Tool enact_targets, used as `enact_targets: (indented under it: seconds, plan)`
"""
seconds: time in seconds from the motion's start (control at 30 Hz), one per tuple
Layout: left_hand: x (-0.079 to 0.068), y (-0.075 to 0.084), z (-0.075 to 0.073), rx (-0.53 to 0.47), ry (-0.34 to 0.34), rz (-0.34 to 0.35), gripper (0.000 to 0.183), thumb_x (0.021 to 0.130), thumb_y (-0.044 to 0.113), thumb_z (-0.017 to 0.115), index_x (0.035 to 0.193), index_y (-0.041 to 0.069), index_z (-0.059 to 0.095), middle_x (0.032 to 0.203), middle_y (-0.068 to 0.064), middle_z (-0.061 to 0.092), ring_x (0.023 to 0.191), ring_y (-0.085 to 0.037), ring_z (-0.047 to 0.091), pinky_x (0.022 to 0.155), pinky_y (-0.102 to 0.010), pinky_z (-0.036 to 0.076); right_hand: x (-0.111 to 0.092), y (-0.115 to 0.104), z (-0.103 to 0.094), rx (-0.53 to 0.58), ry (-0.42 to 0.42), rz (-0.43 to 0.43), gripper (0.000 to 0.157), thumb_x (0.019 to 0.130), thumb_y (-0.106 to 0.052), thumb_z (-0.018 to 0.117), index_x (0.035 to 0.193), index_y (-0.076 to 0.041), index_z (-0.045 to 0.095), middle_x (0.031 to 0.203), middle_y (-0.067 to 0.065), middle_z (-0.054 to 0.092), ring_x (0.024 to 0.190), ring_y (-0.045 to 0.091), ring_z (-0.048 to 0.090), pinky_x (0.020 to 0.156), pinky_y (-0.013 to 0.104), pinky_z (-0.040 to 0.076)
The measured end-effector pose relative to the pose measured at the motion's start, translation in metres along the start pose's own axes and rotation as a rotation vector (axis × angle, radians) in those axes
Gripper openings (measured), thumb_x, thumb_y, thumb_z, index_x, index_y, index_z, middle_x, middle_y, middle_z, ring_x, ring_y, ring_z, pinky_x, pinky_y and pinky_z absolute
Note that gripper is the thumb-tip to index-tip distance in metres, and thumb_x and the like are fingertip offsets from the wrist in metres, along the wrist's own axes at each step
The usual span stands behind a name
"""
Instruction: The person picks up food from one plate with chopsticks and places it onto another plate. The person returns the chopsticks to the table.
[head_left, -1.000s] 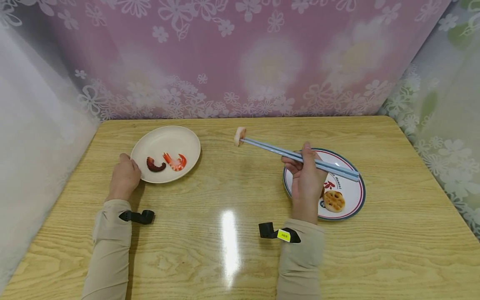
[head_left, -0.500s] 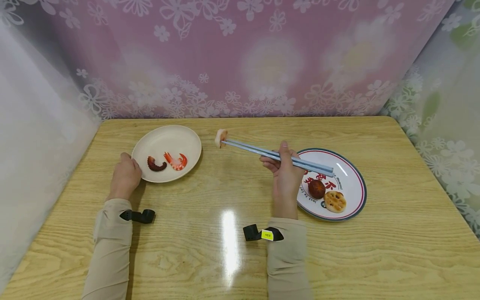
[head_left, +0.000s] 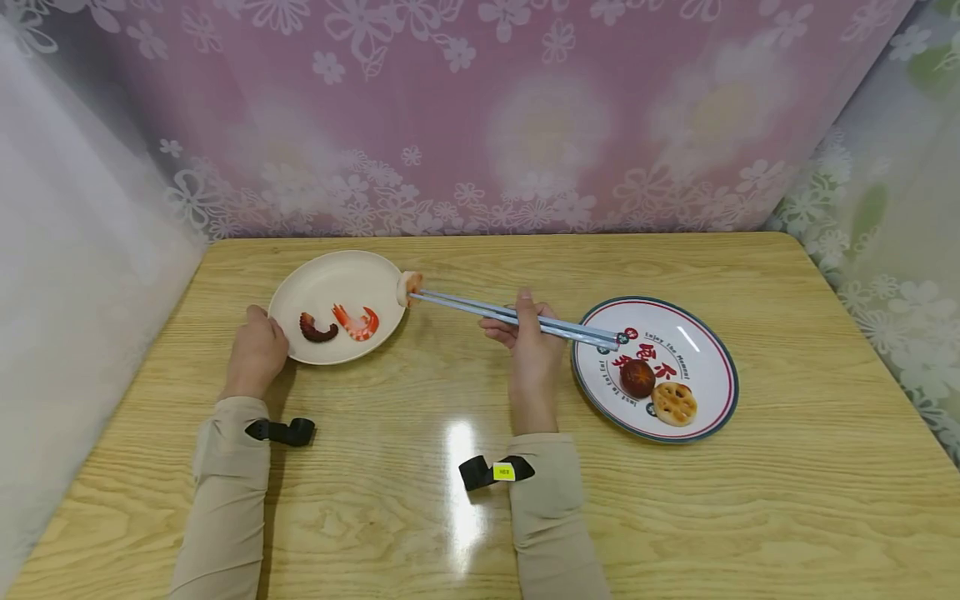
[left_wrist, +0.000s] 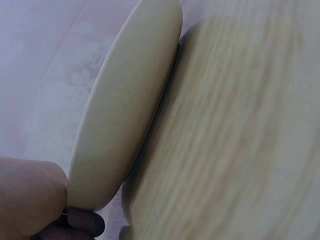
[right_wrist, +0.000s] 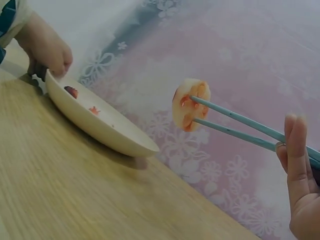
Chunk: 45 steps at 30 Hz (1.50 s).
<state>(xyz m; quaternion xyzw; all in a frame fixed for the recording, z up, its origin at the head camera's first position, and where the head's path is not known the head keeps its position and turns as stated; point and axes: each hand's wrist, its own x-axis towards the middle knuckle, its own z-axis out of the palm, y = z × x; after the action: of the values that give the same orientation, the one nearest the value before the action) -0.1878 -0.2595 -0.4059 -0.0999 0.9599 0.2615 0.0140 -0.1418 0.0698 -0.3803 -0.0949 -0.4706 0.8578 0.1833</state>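
Observation:
With thumb and fingers, my left hand [head_left: 257,354] pinches the left rim of a cream oval plate [head_left: 341,279]; the left wrist view shows fingertips under the plate [left_wrist: 125,100]. A dark red octopus tentacle [head_left: 318,330] and a shrimp [head_left: 356,323] lie on it. My right hand [head_left: 534,358] holds a pair of light blue chopsticks [head_left: 465,306]. Their tips grip a browned lotus root slice [right_wrist: 191,105], raised in the air. In the head view this slice [head_left: 409,288] overlaps the cream plate's right rim.
At the right stands a white plate [head_left: 697,333] with a blue and red rim. It bears a brown mushroom cap [head_left: 637,378] and another lotus root slice [head_left: 674,404]. Behind the wooden table [head_left: 390,500] hangs a pink flowered curtain [head_left: 465,125].
My right hand has moved left, carrying the chopsticks and lotus root slice from between the plates to the cream plate's right rim. The mushroom has come into view. My left hand stays on the rim.

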Motion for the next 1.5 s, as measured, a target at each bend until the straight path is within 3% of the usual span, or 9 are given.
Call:
enact_targets:
  seconds: [0.3,0.7,1.0,1.17,1.33,1.43,1.5]
  plan:
    - [0.003,0.000,0.001,-0.004,-0.011,0.011,0.036,0.102,0.013,0.020,0.120,-0.016,0.031,0.094,-0.041,0.054,0.078,-0.041,0.056,0.061,-0.046,0.045,-0.005,0.017,0.013,-0.001,-0.023,-0.004,0.031,0.099,-0.019,0.055,0.074,-0.001,0.050,0.061,0.011,0.066,0.054,0.019,0.067,0.053,0.029,0.054]
    - [0.001,0.002,0.002,-0.002,-0.003,0.002,0.034,0.102,0.013,0.020,0.117,-0.015,0.032,0.093,-0.042,0.054,0.079,-0.043,0.057,0.062,-0.049,0.046,-0.011,0.039,0.023,0.013,-0.061,-0.007,0.030,0.099,-0.018,0.055,0.075,-0.002,0.048,0.064,0.018,0.065,0.055,0.020,0.068,0.054,0.032,0.055]
    - [0.000,0.001,0.000,0.001,-0.003,-0.002,0.034,0.102,0.013,0.020,0.118,-0.016,0.032,0.094,-0.042,0.054,0.081,-0.044,0.057,0.064,-0.050,0.045,-0.021,0.052,0.031,-0.144,-0.136,-0.012,0.026,0.100,-0.016,0.053,0.083,0.004,0.050,0.088,0.035,0.061,0.061,0.020,0.069,0.062,0.036,0.056]
    - [-0.001,0.002,0.000,0.003,0.001,-0.002,0.034,0.102,0.013,0.020,0.118,-0.015,0.032,0.094,-0.043,0.054,0.081,-0.044,0.057,0.064,-0.050,0.046,-0.023,0.054,0.035,-0.152,-0.146,-0.036,0.031,0.101,-0.016,0.052,0.088,0.012,0.048,0.086,0.031,0.062,0.062,0.018,0.069,0.062,0.034,0.056]
    - [-0.002,0.002,-0.001,-0.001,0.008,0.001,0.033,0.102,0.012,0.021,0.116,-0.015,0.033,0.093,-0.042,0.054,0.080,-0.044,0.057,0.063,-0.050,0.045,-0.022,0.055,0.035,-0.142,-0.166,-0.056,0.035,0.101,-0.020,0.051,0.095,0.015,0.047,0.090,0.028,0.064,0.075,0.040,0.068,0.067,0.035,0.056]
    - [-0.002,0.002,-0.001,-0.001,0.016,0.007,0.033,0.102,0.012,0.021,0.115,-0.015,0.033,0.092,-0.043,0.054,0.080,-0.045,0.057,0.063,-0.050,0.045,-0.023,0.057,0.034,-0.220,-0.236,-0.103,0.035,0.102,-0.021,0.050,0.101,0.014,0.048,0.096,0.026,0.063,0.084,0.049,0.064,0.072,0.035,0.056]
    - [-0.002,0.001,-0.001,-0.001,0.018,0.007,0.033,0.102,0.012,0.021,0.115,-0.015,0.033,0.092,-0.043,0.054,0.079,-0.045,0.057,0.063,-0.050,0.045,-0.025,0.058,0.034,-0.277,-0.288,-0.147,0.034,0.102,-0.021,0.049,0.103,0.013,0.050,0.098,0.026,0.062,0.084,0.047,0.064,0.072,0.035,0.056]
